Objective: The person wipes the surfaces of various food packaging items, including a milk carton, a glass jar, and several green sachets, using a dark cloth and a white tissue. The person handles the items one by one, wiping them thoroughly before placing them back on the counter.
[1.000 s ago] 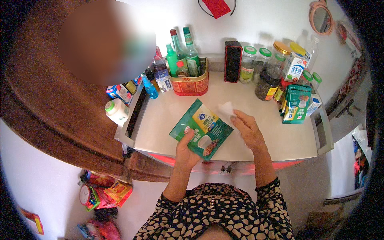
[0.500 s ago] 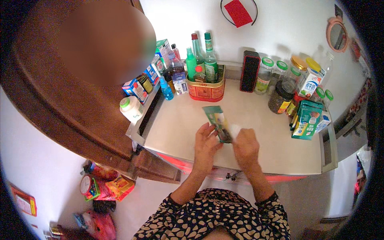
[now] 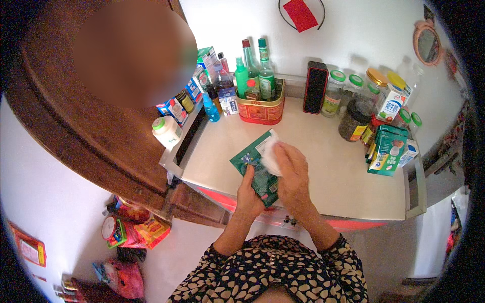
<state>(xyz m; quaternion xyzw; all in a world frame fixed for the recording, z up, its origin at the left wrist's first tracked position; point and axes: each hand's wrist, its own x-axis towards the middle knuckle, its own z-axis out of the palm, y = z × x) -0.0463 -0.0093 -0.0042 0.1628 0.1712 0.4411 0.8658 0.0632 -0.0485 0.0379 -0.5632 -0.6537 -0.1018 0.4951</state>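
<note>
My left hand [image 3: 248,196] grips a flat green pouch [image 3: 251,156] by its lower left edge, thumb lying on its face. The pouch is tilted above the near middle of the cream cabinet top [image 3: 328,151], its printed panel facing me. In my right hand [image 3: 293,177] is a bunched white wipe or tissue [image 3: 271,157], pressed on the pouch's right side; which of the two it is I cannot tell. My right fingers are closed over the wipe and hide part of the pouch.
A red tin [image 3: 260,111] with several bottles stands at the back, left of a black-and-red speaker [image 3: 315,87]. Lidded jars [image 3: 333,93] and stacked green pouches [image 3: 388,150] crowd the right side. Boxes and a white bottle [image 3: 166,131] line the left edge. Bags [image 3: 151,232] lie lower left.
The pouch has turned, now showing its wide printed panel, and come slightly nearer and left. My right hand has moved left onto it, with the white wipe now plainly in view.
</note>
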